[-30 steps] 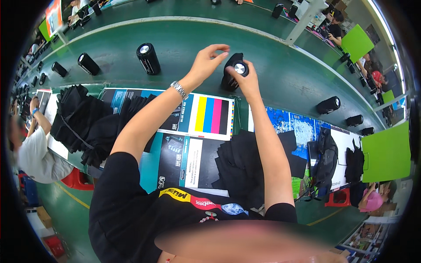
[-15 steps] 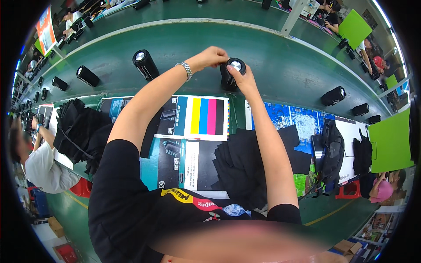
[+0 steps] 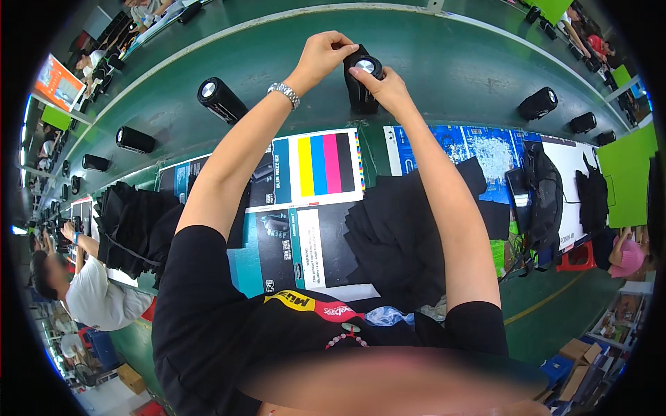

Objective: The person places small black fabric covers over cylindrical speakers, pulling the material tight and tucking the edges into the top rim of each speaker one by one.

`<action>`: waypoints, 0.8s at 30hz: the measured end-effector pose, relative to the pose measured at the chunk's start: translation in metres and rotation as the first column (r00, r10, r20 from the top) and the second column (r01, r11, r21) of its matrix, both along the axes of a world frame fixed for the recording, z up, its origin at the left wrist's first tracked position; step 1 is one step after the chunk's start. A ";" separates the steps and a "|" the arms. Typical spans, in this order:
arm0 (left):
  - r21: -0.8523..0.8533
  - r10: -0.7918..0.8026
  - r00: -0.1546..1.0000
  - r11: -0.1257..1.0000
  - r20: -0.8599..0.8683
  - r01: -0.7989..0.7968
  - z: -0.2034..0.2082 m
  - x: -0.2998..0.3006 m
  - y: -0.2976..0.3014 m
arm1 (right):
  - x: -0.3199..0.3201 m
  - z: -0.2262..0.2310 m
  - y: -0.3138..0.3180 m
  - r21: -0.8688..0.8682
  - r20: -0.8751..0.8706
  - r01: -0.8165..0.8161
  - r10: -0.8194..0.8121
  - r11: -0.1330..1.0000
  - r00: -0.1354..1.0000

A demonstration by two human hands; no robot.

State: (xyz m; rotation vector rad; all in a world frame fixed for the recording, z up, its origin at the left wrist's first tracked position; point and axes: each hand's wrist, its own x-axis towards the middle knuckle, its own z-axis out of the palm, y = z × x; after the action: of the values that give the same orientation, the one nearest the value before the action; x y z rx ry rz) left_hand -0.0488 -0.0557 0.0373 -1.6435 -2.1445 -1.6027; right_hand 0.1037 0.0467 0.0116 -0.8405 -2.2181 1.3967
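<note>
— What are the two hands on?

— A black cylindrical speaker standing upright on the green conveyor belt. Its top end cap is a shiny silver disc ringed in black, and the body looks wrapped in dark fabric, possibly a pouch pulled up around it; I cannot tell which.

— And the grip?

— The left hand comes in from the left, its fingers curled together over the upper rim and pinching it. The right hand sits just right of the cap, thumb lying across the edge of the silver disc and the other fingers wrapped round the far side — both hands are clamped on the speaker. A metal wristwatch is on the left wrist.

— What lies around the fingers?

— Left of them, well apart, another black speaker lies tilted on the belt with its silver end showing, and a further one beyond it. To the right, two more lie on their sides. Nearer the person than the fingers, on the worktop, a printed sheet with yellow, cyan, magenta and black colour bars lies flat, with a stack of black fabric pouches to its right under the right forearm, and another pile of black pouches far left.
</note>
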 end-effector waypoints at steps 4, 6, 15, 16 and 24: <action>-0.252 -0.102 0.995 0.963 -0.021 0.094 -0.001 -0.010 0.008 | 0.015 -0.013 0.003 -0.078 -0.204 -0.051 0.035 0.996 0.978; -0.224 -0.149 0.988 0.963 0.026 0.151 -0.001 -0.008 0.011 | 0.018 -0.019 0.002 -0.069 -0.306 -0.021 -0.001 0.997 0.952; -0.307 -0.084 0.983 0.943 0.163 0.131 0.015 0.006 0.026 | 0.019 -0.004 -0.006 -0.114 -0.629 -0.076 -0.013 0.991 0.777; -0.419 -0.090 0.982 0.895 0.165 0.153 0.021 0.007 0.028 | 0.020 -0.007 -0.003 -0.044 -0.626 -0.015 -0.015 0.999 0.780; -0.446 -0.245 0.967 0.859 0.071 0.250 0.030 0.016 0.041 | 0.033 -0.001 0.003 -0.280 -0.356 -0.078 -0.028 0.957 0.934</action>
State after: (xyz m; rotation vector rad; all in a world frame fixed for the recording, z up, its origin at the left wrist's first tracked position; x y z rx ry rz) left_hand -0.0327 -0.0151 0.0669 -2.1155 -2.5485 -1.2094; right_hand 0.1370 0.0494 0.0102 -0.5878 -1.7813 1.7594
